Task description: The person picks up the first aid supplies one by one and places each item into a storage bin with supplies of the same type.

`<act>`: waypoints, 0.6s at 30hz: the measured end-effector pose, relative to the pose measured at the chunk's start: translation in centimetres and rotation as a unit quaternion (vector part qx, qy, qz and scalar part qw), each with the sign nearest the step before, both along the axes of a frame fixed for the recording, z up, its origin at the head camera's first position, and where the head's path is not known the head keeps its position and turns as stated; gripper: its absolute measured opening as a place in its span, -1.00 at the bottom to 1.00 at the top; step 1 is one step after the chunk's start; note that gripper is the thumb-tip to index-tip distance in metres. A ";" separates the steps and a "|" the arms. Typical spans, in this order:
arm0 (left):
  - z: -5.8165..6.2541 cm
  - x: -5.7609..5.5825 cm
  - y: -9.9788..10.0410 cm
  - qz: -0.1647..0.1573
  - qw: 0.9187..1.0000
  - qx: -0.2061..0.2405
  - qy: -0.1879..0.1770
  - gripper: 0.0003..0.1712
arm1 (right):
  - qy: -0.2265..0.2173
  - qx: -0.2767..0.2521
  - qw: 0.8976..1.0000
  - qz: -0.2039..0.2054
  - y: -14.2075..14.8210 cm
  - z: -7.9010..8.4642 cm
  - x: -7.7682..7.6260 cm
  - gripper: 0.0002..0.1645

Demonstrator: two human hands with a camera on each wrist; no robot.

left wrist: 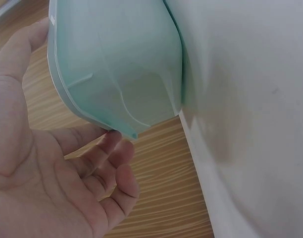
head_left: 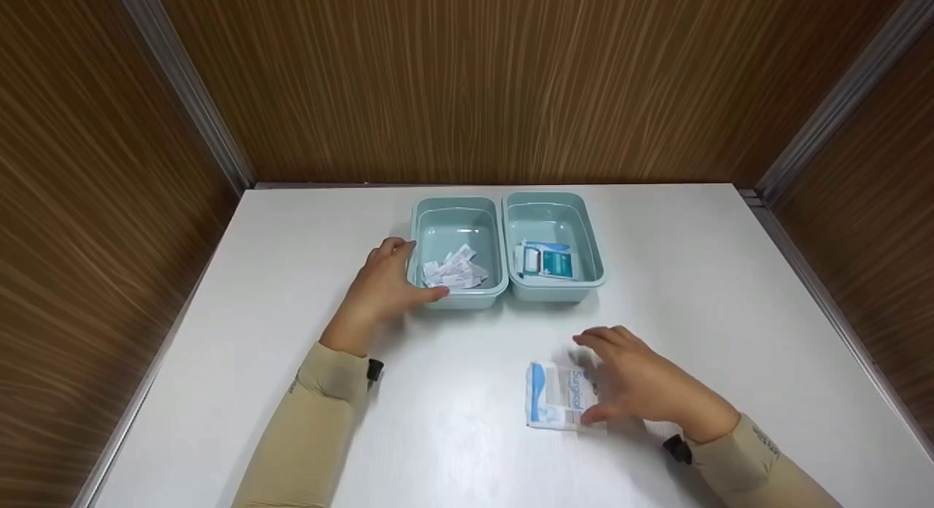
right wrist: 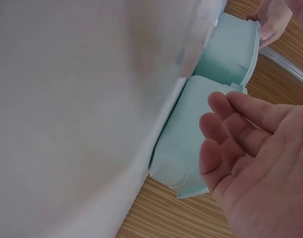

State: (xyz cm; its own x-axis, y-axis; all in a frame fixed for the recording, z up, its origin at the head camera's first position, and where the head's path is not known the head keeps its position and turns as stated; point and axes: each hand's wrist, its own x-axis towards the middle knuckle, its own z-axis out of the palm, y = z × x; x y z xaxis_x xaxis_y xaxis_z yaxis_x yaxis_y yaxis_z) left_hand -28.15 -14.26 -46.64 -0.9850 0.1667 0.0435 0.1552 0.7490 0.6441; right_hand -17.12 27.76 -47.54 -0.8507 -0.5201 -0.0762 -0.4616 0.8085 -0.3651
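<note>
My left hand (head_left: 383,285) is at the near left corner of the left pale green plastic bin (head_left: 471,302), its thumb on the front rim and its fingers along the side rim. In the left wrist view, thumb and forefinger span the bin's rim (left wrist: 60,82); the other fingers curl loosely. Several small white printed sachets (head_left: 456,269) lie inside. Over the table, my right hand (head_left: 642,380) hovers with spread, slightly bent fingers beside a flat white and blue packet (head_left: 554,395) printed "Surgical". Its thumb overlaps the packet's near right corner.
A matching right bin (head_left: 552,295) stands against the left one and holds a few teal, blue and white packets (head_left: 546,260). Both bins sit toward the back of the white table (head_left: 452,435). Wood-patterned panels (head_left: 467,77) rise behind and at both sides.
</note>
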 end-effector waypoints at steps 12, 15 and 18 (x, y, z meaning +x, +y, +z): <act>-0.2 0.0 -0.2 -0.004 1.000 0.004 0.004 0.26 | -0.011 0.074 0.997 0.031 -0.5 -0.7 0.3 0.47; -0.1 0.0 -0.1 -0.004 1.000 0.002 0.005 0.27 | -0.020 0.082 0.996 0.025 -0.6 -0.8 0.4 0.42; -0.1 0.0 -0.1 -0.002 1.000 0.006 0.002 0.27 | -0.023 0.085 0.996 0.021 -0.6 -0.8 0.3 0.35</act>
